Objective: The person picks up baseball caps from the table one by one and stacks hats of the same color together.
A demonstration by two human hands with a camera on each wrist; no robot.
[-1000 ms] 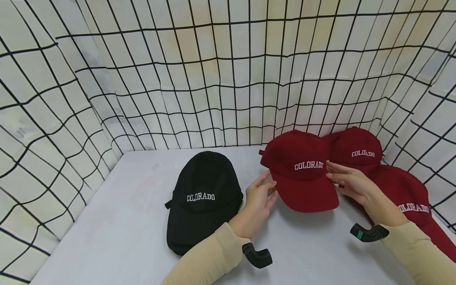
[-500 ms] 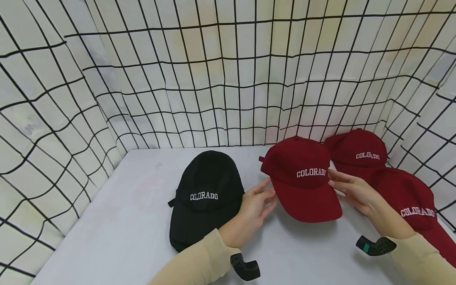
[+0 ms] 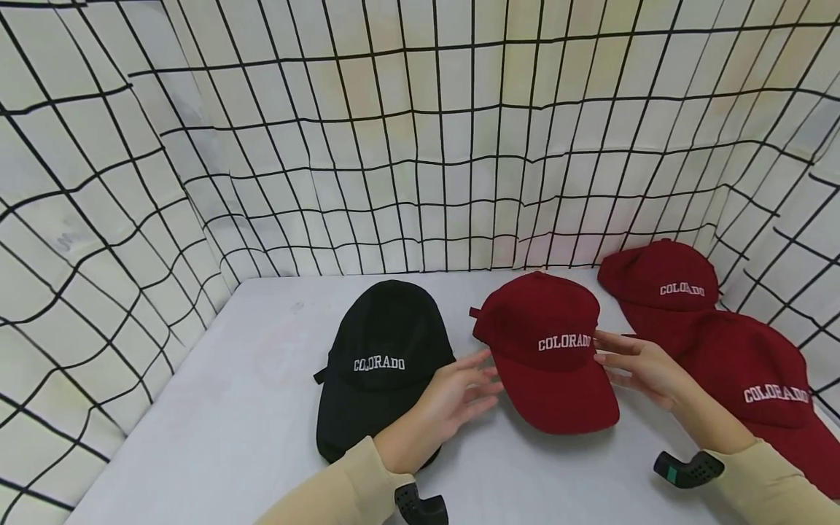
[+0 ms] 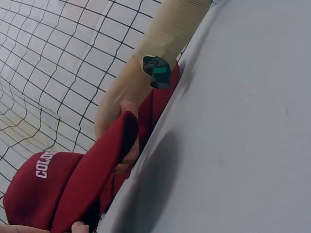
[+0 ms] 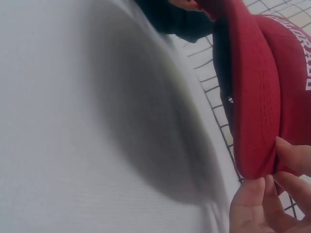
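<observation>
On the white table (image 3: 230, 408), a red cap (image 3: 547, 313) is held between the black cap (image 3: 387, 321) and two further red caps (image 3: 768, 350). Its sides are gripped lightly by the left hand (image 3: 446, 401), with digits on either side of its edge, and pinched near one brim corner by the right hand (image 3: 646, 368). Light, even pressure is judged best, with the crown uncrushed, the brim level and the black cap unbrushed. The full row of caps is shown only from the head; by the right wrist view are revealed the thumb (image 5: 294, 156) against the brim and the shadow (image 5: 150, 121) below, indicating that the brim is raised.
</observation>
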